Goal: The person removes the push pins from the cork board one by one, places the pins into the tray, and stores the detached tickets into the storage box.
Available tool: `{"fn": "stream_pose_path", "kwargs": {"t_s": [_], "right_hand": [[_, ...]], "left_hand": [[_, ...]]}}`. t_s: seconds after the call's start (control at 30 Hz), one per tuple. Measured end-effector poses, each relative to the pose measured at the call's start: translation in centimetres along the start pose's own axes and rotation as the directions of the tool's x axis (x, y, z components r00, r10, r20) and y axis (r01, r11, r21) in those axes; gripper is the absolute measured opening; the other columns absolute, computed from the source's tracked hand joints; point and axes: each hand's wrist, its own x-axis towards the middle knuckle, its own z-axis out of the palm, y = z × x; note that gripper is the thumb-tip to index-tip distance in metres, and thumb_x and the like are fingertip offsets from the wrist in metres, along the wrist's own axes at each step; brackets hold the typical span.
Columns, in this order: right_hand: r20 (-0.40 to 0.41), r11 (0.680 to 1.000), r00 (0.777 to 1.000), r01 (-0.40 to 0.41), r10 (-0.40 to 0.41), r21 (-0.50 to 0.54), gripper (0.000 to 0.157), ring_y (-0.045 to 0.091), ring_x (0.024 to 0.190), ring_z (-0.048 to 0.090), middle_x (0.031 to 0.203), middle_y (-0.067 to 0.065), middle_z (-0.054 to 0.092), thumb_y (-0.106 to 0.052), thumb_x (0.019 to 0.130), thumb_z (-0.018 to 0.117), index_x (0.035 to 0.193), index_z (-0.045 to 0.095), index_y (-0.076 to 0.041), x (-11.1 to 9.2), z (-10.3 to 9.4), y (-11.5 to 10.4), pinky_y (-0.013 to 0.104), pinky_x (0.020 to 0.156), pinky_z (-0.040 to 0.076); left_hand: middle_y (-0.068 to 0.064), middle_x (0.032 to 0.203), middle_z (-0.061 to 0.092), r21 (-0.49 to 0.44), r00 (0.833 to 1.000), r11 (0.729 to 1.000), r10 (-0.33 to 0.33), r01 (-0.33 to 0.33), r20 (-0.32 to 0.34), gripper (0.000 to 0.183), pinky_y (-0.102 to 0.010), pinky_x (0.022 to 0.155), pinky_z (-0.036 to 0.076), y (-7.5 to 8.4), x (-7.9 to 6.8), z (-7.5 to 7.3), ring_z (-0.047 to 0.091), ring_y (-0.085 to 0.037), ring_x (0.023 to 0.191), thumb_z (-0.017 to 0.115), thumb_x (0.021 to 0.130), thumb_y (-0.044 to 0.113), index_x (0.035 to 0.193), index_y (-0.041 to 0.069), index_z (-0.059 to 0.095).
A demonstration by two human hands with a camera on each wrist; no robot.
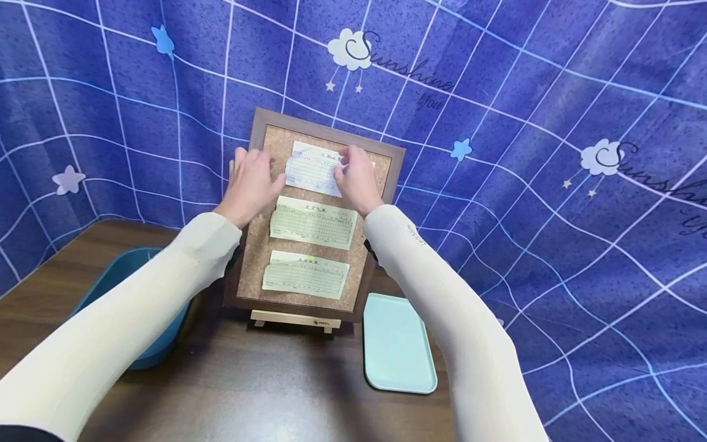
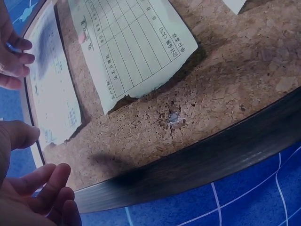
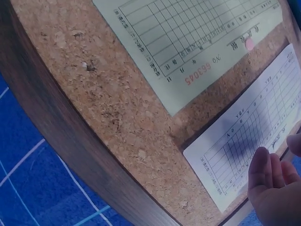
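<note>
A white slip [image 1: 313, 169] is attended to near the top of the corkboard [image 1: 256, 245], above two green slips [image 1: 312, 222]. At the corkboard's upper left, the fingers of the left hand [image 1: 248, 187] are loosely parted; at its upper right, whether anything is pinched by the right hand [image 1: 359, 178] cannot be told. Placement seems in hand; careful steadying is probably called for.

Long off-white sleeves [image 1: 138, 316]; small dark lettering [image 1: 417, 234] near the right cuff [image 1: 382, 222]
</note>
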Motion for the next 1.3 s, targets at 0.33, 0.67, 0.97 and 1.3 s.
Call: {"fn": "stream_pose_path", "kwargs": {"t_s": [0.33, 0.67, 0.97, 1.3], "right_hand": [[0.057, 0.999, 0.997, -0.044, 0.042, 0.024, 0.03, 0.014, 0.1, 0.054, 0.113, 0.006, 0.053, -0.011, 0.093, 0.057, 0.122, 0.055, -0.004, 1.0, 0.1, -0.5, 0.022, 0.086, 0.041], [0.025, 0.999, 0.999, -0.043, 0.044, -0.022, 0.029, 0.014, 0.101, 0.051, 0.111, 0.004, 0.053, -0.011, 0.092, 0.058, 0.12, 0.057, -0.005, 1.4, 0.7, -0.7, 0.021, 0.086, 0.039], [0.023, 0.997, 0.998, -0.056, 0.057, -0.062, 0.029, 0.014, 0.102, 0.05, 0.11, 0.003, 0.052, -0.013, 0.093, 0.057, 0.121, 0.057, -0.008, 1.6, 1.0, -0.9, 0.022, 0.087, 0.039], [-0.019, 0.99, 0.997, -0.074, 0.072, -0.12, 0.024, 0.017, 0.1, 0.053, 0.109, 0.004, 0.055, -0.011, 0.091, 0.057, 0.115, 0.06, -0.007, 2.0, 1.2, -1.4, 0.025, 0.088, 0.04]], "left_hand": [[-0.02, 0.106, 0.055, 0.019, 0.999, 1.0, -0.02, 0.019, 0.035, 0.037, -0.048, 0.083, 0.028, -0.1, 1.1, 0.4, 0.036, -0.039, 0.102, 0.056, 0.091, 0.023, 0.114, -0.005, 0.057], [-0.019, 0.108, 0.054, 0.013, 0.999, 1.0, -0.012, 0.012, 0.052, 0.031, -0.049, 0.084, 0.027, -0.4, 2.0, 0.8, 0.036, -0.039, 0.106, 0.057, 0.09, 0.023, 0.108, -0.002, 0.057], [-0.019, 0.115, 0.054, 0.008, 0.996, 1.0, 0.002, -0.002, 0.085, 0.031, -0.05, 0.085, 0.027, -0.6, 2.4, 0.8, 0.035, -0.039, 0.107, 0.056, 0.09, 0.022, 0.111, -0.002, 0.056], [-0.016, 0.112, 0.055, 0.012, 0.994, 1.0, -0.006, 0.005, 0.109, 0.025, -0.048, 0.084, 0.026, 0.8, 3.4, 0.7, 0.035, -0.036, 0.103, 0.051, 0.091, 0.021, 0.102, -0.002, 0.058]]}}
